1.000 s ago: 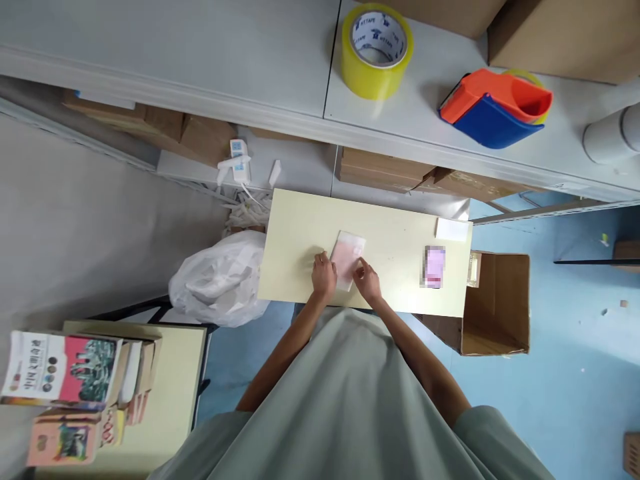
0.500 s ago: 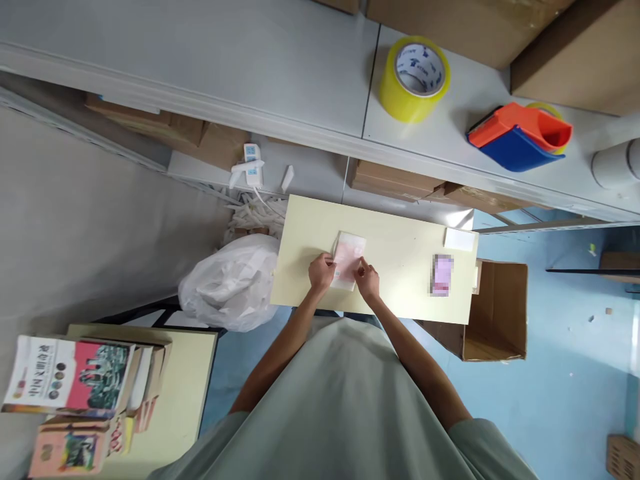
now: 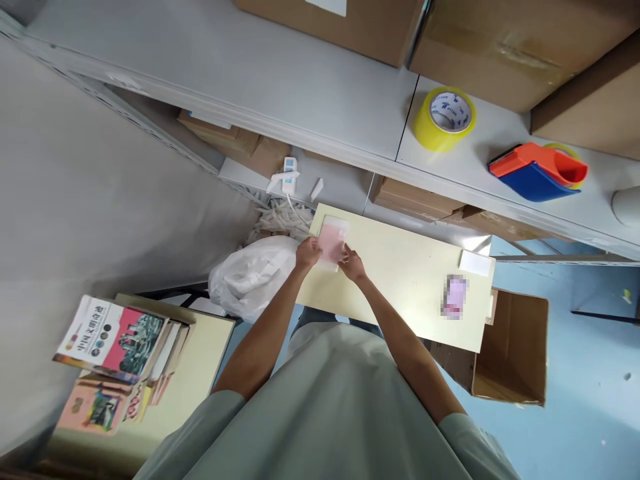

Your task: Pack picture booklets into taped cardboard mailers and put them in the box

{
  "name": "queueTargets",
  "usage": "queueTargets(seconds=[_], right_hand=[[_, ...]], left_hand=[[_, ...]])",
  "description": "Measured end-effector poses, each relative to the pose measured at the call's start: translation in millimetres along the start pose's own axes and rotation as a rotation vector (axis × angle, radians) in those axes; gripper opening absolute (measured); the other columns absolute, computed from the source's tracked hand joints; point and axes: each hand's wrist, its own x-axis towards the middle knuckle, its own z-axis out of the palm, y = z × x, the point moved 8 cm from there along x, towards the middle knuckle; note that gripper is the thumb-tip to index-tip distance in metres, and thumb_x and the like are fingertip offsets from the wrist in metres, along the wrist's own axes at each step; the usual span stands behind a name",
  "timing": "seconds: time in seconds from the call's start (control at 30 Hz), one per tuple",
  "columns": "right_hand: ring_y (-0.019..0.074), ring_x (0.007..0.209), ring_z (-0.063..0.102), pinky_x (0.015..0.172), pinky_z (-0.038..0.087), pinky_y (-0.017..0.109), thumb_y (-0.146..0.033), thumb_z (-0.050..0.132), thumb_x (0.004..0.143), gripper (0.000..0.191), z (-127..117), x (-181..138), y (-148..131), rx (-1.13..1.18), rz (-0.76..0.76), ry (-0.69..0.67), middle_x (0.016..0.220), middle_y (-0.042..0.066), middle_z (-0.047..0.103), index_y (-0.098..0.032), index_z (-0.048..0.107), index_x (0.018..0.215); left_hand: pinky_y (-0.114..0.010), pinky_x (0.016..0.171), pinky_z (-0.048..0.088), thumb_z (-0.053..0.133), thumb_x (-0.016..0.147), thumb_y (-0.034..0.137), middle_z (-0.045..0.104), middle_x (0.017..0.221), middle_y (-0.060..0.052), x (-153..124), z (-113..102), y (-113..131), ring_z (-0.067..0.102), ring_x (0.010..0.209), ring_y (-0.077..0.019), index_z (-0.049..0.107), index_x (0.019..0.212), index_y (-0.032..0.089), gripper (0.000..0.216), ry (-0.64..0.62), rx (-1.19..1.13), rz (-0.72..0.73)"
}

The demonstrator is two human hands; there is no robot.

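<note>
A flat pink-and-white booklet (image 3: 332, 241), its pale margins looking like a clear or white sleeve, is between my hands near the left end of the cream table (image 3: 395, 273). My left hand (image 3: 308, 253) is closed on its left edge. At its lower right edge, my right hand (image 3: 353, 263) pinches it between thumb and fingers. Whether the booklet rests on the tabletop or is slightly raised, I cannot tell. On the right of the table lie a purple, pixelated oblong thing (image 3: 454, 297) and a small white rectangle (image 3: 475, 263).
Beyond the table, a grey shelf (image 3: 310, 100) bears yellow tape (image 3: 445, 120), a red-and-blue tape dispenser (image 3: 539, 172) and cardboard boxes. A white plastic bag (image 3: 253, 277) bulges at left. Books (image 3: 117, 340) are stacked on a side table. An open carton (image 3: 515, 343) stands right.
Both hands have moved with the booklet towards the table's left end and its far edge. The camera view has shifted and turned slightly.
</note>
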Motion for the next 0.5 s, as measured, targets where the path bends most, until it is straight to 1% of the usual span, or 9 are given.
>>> queueTargets(seconds=[0.07,0.13,0.27,0.33,0.4,0.5], right_hand=[[0.0231,0.106,0.076,0.097,0.064,0.038,-0.017,0.072,0.091,0.077,-4.0,-18.5,6.7,0.072,-0.039,-0.003,0.137,0.016,0.07,-0.022,0.05,0.164],[0.0242,0.108,0.076,0.095,0.066,0.041,-0.02,0.072,0.09,0.077,-11.2,-40.0,15.6,0.135,-0.086,-0.002,0.138,0.015,0.07,-0.025,0.05,0.164],[0.025,0.111,0.075,0.095,0.067,0.043,-0.026,0.072,0.092,0.068,-27.1,-77.8,35.0,0.206,-0.156,-0.025,0.137,0.014,0.071,-0.028,0.056,0.158],[0.0254,0.114,0.075,0.096,0.067,0.043,-0.029,0.071,0.092,0.064,-32.1,-90.4,41.6,0.225,-0.186,-0.051,0.137,0.013,0.072,-0.028,0.06,0.155],[0.0255,0.114,0.076,0.097,0.067,0.044,-0.031,0.071,0.092,0.06,-32.9,-98.4,45.4,0.232,-0.207,-0.086,0.136,0.013,0.074,-0.027,0.063,0.152],[0.025,0.11,0.077,0.096,0.067,0.044,-0.033,0.071,0.091,0.052,-25.8,-105.5,43.8,0.249,-0.233,-0.169,0.13,0.011,0.078,-0.026,0.07,0.142]], left_hand=[[-0.032,0.1,0.056,0.075,0.086,0.012,0.08,0.126,-0.01,-15.9,-2.3,0.1,0.076,0.101,-0.0195,0.071,0.12,0.016,0.035,-0.002,-0.036,0.016],[-0.032,0.098,0.059,0.071,0.087,0.013,0.08,0.127,-0.009,-38.4,-5.5,-2.5,0.077,0.099,-0.0192,0.072,0.118,0.019,0.032,0.01,-0.072,0.029],[-0.032,0.096,0.062,0.064,0.087,0.014,0.083,0.119,-0.007,-96.3,-10.1,-18.1,0.079,0.099,-0.0193,0.073,0.114,0.022,0.029,0.041,-0.168,0.046],[-0.034,0.095,0.064,0.064,0.086,0.017,0.083,0.116,-0.007,-128.5,-11.9,-30.6,0.079,0.099,-0.0206,0.074,0.111,0.022,0.028,0.061,-0.237,0.041],[-0.037,0.094,0.065,0.064,0.086,0.02,0.084,0.113,-0.007,-161.9,-15.7,-47.2,0.08,0.099,-0.0224,0.075,0.109,0.022,0.026,0.103,-0.289,0.006],[-0.04,0.096,0.065,0.066,0.085,0.024,0.084,0.112,-0.008,-213.3,-25.1,-75.2,0.08,0.102,-0.0246,0.076,0.106,0.023,0.023,0.173,-0.347,-0.059]])
